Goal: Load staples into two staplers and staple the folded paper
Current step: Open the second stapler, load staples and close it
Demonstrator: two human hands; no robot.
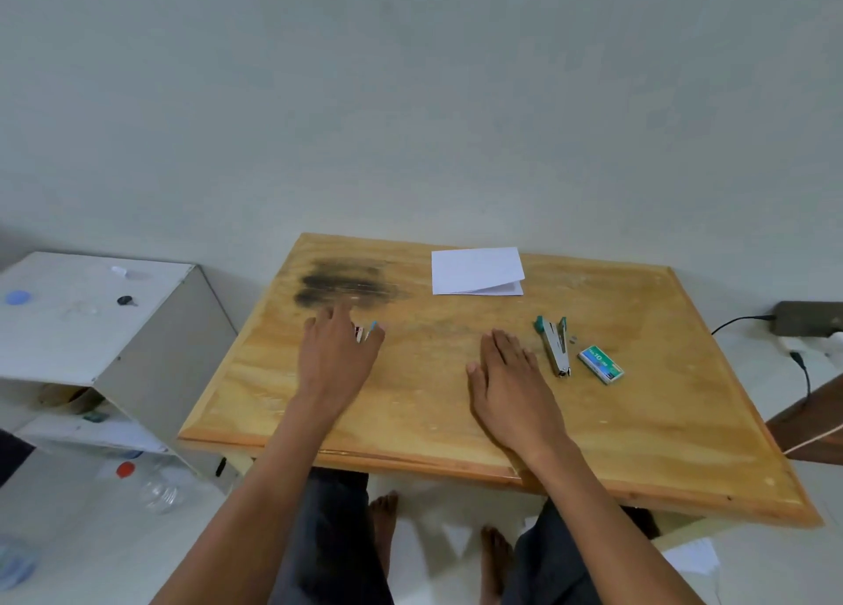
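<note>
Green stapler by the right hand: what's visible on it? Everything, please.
The green stapler lies flat on the wooden table, swung open: two teal-tipped arms spread at the far end, a bare metal channel running toward the near end. It sits between the right hand and the staple box, touching neither. Whether staples are inside is too small to tell.

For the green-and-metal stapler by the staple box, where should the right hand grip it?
Probably pinch the stapler across its narrow metal middle, from above and its left: it lies flat and long, and the right hand rests open just left of it.
</note>
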